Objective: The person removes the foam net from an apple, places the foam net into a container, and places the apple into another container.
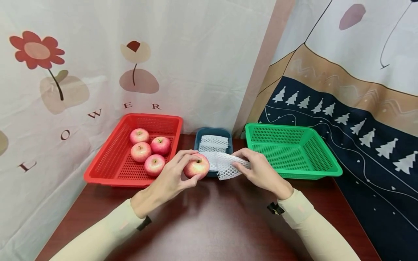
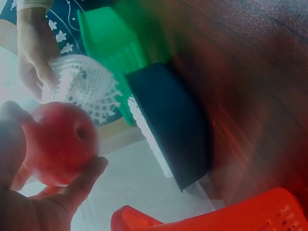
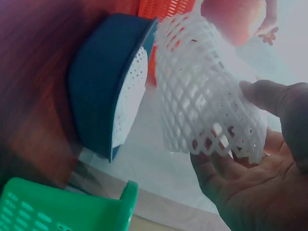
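Note:
My left hand grips a red-yellow apple, its stem hollow turned toward me in the head view. Close beside it, my right hand pinches a white foam net sleeve by its right end. The sleeve's mesh is spread into a tube in the right wrist view, thumb on one side and fingers on the other. Its left end lies next to the apple; whether they touch I cannot tell. Both are held above the front of a dark blue basket with more white net sleeves inside.
At left on the brown table stands a red plastic basket with several apples. A green plastic basket stands at right, with no contents visible. A printed curtain hangs behind.

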Tool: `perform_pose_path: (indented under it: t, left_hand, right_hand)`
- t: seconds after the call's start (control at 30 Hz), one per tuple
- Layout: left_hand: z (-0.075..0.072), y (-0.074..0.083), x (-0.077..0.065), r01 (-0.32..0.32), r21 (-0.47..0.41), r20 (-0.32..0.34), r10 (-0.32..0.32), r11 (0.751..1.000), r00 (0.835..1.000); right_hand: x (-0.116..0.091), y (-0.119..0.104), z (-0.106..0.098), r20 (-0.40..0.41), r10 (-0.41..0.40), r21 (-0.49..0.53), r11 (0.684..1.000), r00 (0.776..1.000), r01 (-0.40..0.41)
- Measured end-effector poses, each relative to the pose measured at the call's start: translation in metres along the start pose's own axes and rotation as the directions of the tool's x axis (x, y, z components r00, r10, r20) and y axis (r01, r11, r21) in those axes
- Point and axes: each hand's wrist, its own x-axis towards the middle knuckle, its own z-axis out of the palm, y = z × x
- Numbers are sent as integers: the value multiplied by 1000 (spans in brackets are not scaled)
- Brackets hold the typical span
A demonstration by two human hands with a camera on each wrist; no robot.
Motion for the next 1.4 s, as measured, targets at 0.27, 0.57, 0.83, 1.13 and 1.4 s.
perform_pose_path:
  t: [0.27,0.57,0.83,1.13,1.4]
  left_hand:
    - [-3,-1,-1,20,-19,2,-20,1000,1000]
    - [-7,-3,0,32,-5,-8,-32,999,999]
    - [-14,-6,2,60,26,-28,-59,998,998]
    - [-23,-12,5,107,65,-31,-105,992,994]
    - [-31,-18,10,137,104,-39,-134,985,990]
  right_hand:
    - [9,-1,-4,9,36,3,999,999,-36]
    - [26,-1,-2,-22,31,-25,999,999,-32]
    - [53,-4,1,-59,69,-36,997,996,-71]
    - [81,2,23,-100,48,-21,998,994,-51]
    - [91,11,54,49,51,-180,983,997,-42]
